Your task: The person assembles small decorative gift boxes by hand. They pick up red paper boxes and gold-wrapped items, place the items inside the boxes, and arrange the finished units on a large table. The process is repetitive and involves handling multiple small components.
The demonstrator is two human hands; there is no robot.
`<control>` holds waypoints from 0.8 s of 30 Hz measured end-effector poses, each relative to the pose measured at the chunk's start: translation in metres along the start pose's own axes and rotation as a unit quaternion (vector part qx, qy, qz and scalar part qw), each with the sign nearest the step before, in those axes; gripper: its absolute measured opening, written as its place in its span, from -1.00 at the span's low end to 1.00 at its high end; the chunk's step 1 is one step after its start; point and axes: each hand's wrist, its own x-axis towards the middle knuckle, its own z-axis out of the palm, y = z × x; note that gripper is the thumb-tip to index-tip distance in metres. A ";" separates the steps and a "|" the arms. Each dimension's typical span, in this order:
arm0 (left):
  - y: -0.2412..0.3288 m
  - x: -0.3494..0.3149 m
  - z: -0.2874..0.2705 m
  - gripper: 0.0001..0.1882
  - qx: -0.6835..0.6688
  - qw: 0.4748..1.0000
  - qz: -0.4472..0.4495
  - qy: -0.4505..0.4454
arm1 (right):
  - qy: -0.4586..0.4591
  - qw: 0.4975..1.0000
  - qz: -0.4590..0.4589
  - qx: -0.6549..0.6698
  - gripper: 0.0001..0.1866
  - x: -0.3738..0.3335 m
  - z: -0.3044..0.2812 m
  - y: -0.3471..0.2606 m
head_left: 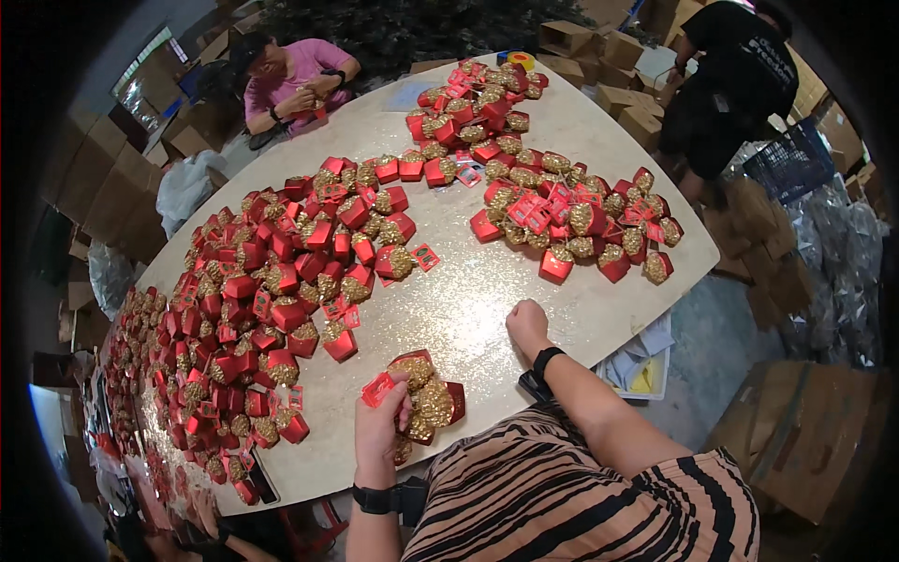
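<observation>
My left hand (380,423) is near the front edge of the table, its fingers pinched on a small red tag (378,389). Right beside it lies a small group of red-and-gold glitter ornaments (434,403), gold lumps set in red cup-like bases. The fingers partly cover this group, so what else they touch is hidden. Further right, my right hand (529,323) rests low over the glitter-strewn tabletop (459,314), curled into a fist. Anything inside that fist is hidden. Closest beyond it is a red-based ornament (555,266) at the edge of a pile.
Large heaps of the same ornaments (281,272) cover the left side, with more piles (581,211) at the back. A dark phone-like slab (263,478) lies at the front edge. Co-workers (300,80) are around the table. Cartons (796,436) and a white tray (641,361) stand at right.
</observation>
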 end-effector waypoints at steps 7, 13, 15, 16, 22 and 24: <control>-0.003 0.003 -0.010 -0.76 -0.017 1.000 0.000 -0.014 | -0.053 0.973 -0.009 0.226 -0.88 0.000 -0.007 -0.002; -0.001 0.003 -0.002 -0.78 -0.032 0.999 -0.011 -0.016 | -0.097 0.916 -0.118 0.371 -0.90 -0.001 -0.031 -0.021; -0.002 0.004 -0.004 -0.77 -0.027 0.999 -0.014 -0.018 | -0.190 0.888 -0.047 0.417 -0.91 -0.012 -0.055 -0.048; -0.002 0.003 -0.004 -0.77 -0.023 0.999 -0.014 -0.017 | -0.236 0.868 -0.012 0.437 -0.92 -0.018 -0.070 -0.064; -0.006 0.010 0.001 -0.74 -0.009 0.999 -0.020 -0.036 | -0.357 0.756 -0.080 0.543 -0.98 -0.043 -0.100 -0.122; -0.003 0.010 0.005 -0.75 -0.037 0.998 -0.031 -0.043 | -0.391 0.747 -0.098 0.529 -0.98 -0.052 -0.107 -0.141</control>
